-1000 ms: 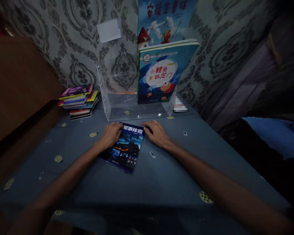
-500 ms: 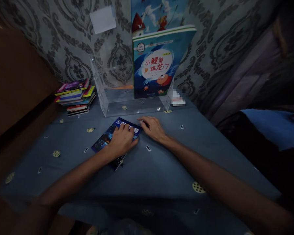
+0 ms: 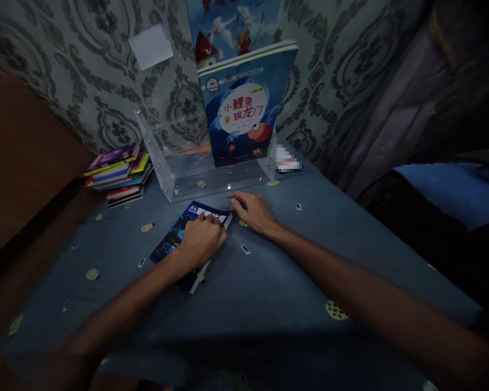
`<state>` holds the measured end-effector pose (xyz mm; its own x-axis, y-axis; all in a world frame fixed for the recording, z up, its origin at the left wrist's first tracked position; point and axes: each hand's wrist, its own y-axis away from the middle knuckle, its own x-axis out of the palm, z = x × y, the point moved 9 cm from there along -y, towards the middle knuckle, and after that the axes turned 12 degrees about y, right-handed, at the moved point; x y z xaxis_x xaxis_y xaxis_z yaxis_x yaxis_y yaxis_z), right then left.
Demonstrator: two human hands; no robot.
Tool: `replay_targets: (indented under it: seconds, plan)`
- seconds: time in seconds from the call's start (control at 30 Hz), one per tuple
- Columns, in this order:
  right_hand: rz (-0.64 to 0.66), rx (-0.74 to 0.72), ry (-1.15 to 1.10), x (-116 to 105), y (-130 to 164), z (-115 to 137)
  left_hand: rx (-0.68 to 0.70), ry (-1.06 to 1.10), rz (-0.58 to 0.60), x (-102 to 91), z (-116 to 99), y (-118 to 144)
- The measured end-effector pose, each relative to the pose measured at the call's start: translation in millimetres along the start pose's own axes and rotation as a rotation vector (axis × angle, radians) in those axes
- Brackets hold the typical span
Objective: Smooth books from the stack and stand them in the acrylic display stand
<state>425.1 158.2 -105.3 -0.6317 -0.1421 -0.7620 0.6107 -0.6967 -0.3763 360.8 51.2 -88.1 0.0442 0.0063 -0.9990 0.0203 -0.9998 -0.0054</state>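
Observation:
A dark blue book (image 3: 169, 247) with white Chinese characters on its cover lies slanted on the cloth-covered table. My left hand (image 3: 204, 239) is closed over its right part, fingers curled on the cover and thumb by the right edge, where the white page edges show. Part of the cover is hidden under that hand. At the book's top right corner is my right hand (image 3: 253, 212), its index finger stretched past the corner and its thumb close to it, with a gap between them. Whether the thumb presses on the corner I cannot tell.
Behind the hands stands a clear acrylic rack (image 3: 167, 182) holding a blue picture book (image 3: 244, 117), with another book (image 3: 228, 32) behind it. A stack of books (image 3: 116, 176) is at the left. The patterned tablecloth (image 3: 293, 260) covers the table against the wall.
My left fingers have gone from spread flat to curled on the book, and its right page edge shows more. My right hand stays by the corner. The view has shifted slightly.

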Motion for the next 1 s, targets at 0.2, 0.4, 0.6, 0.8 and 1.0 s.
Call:
replay_targets:
  seconds: [0.2, 0.4, 0.6, 0.8, 1.0]
  plan:
    - [-0.122, 0.005, -0.061, -12, 2, -1, 0.004, 0.015, -0.024, -3.9, 3, -1]
    - [0.007, -0.084, -0.131, -6, 6, 18, -0.002, 0.005, -0.03, 3.0, 2, 0]
    - [0.121, -0.113, 0.007, 3, 9, 26, 0.034, 0.025, -0.06, 7.2, 4, 4]
    - [0.134, -0.131, 0.071, 1, 4, 26, 0.122, 0.047, -0.115, 3.4, 11, 15]
    - [0.122, -0.101, 0.038, 8, -2, 20, 0.136, 0.103, -0.161, 7.8, 28, 16]
